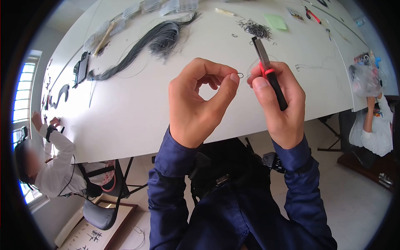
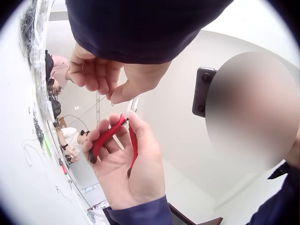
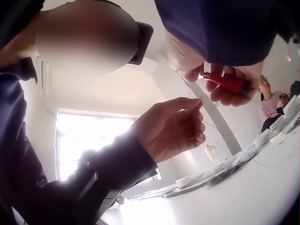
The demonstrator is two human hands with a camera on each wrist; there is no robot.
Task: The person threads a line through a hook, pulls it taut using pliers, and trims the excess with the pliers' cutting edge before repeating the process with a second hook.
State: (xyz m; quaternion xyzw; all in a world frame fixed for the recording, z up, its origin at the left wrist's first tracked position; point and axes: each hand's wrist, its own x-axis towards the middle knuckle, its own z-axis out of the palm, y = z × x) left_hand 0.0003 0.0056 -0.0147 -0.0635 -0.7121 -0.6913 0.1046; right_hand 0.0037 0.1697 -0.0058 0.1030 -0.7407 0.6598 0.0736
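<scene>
My left hand is raised above the table's near edge. Between thumb and forefinger it pinches a small curved metal hook, whose bend sticks out past the fingertips. Just to the right, my right hand holds a pair of pliers, its red and black handles lying across the palm and fingers in the left wrist view. The metal nose points up and away, apart from the hook. A thin strand arcs close to the pliers and the fingertips.
On the white table lies a long bundle of grey strands. Farther back are a pile of small dark hooks, a green paper and red-handled pliers. People sit at both sides, one by a plastic bag.
</scene>
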